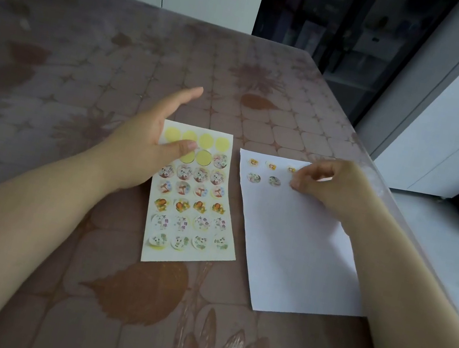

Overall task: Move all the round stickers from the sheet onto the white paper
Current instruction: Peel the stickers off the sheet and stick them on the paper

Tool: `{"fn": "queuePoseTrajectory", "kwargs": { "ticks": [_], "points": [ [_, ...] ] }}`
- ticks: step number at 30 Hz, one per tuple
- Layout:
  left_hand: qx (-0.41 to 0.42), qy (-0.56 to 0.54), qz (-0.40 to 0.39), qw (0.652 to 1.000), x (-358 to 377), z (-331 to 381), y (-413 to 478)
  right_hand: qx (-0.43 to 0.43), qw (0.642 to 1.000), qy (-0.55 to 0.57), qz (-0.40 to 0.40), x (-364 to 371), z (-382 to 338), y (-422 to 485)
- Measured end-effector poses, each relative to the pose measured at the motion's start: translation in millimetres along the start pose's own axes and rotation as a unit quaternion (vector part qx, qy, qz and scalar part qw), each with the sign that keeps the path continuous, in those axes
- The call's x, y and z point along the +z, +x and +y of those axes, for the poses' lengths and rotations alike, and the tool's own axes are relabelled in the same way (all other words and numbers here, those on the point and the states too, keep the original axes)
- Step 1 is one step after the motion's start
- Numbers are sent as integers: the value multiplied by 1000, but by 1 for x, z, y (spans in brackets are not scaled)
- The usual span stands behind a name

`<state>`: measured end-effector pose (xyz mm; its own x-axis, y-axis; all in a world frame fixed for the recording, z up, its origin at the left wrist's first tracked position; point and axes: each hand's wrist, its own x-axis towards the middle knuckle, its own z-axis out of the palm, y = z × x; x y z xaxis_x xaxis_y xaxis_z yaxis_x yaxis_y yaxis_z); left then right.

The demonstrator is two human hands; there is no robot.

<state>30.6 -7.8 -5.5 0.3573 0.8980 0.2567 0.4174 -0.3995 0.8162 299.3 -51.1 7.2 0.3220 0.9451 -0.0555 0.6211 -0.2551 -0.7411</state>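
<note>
Our left hand (147, 147) is open, fingers straight, thumb on the sticker sheet (187, 258) at centre frame; its top spots are bare yellow. Our right hand (333, 186) curls its fingertips onto the white paper (301, 248) right of the sheet, beside five placed round stickers (274, 181). Whether it pinches anything, we cannot tell.

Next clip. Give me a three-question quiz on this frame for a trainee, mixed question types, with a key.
1. True or false: the white paper lies to the left of the sticker sheet.
2. The left hand rests on: A. the sticker sheet; B. the white paper; C. neither.
3. Fill in: the sheet's top row is four empty ___ circles.

Key: 1 false, it lies to the right; 2 A; 3 yellow.
</note>
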Motion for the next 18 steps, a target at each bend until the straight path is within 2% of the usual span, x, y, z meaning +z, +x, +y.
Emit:
{"fn": "queuePoseTrajectory", "kwargs": {
  "ticks": [4, 9, 11, 15, 18],
  "points": [
    [-2, -9, -3, 1000, 0, 1, -1, -4, 1000, -2, 0, -1, 5, 2],
    [-4, -20, -3, 1000, 0, 0, 0, -63, 995, -36, 67, 2, 8, -1],
    [1, -24, -7, 1000, 0, 0, 0, -98, 992, -33, 70, -3, -5, -10],
    [-7, -53, -37, 998, 1, 4, -1, -233, 964, -117, -48, 5, -59, -29],
    [-30, -129, -52, 990, -1, 7, -2, -263, 946, -164, -101, 33, -72, -25]
  ]
}}
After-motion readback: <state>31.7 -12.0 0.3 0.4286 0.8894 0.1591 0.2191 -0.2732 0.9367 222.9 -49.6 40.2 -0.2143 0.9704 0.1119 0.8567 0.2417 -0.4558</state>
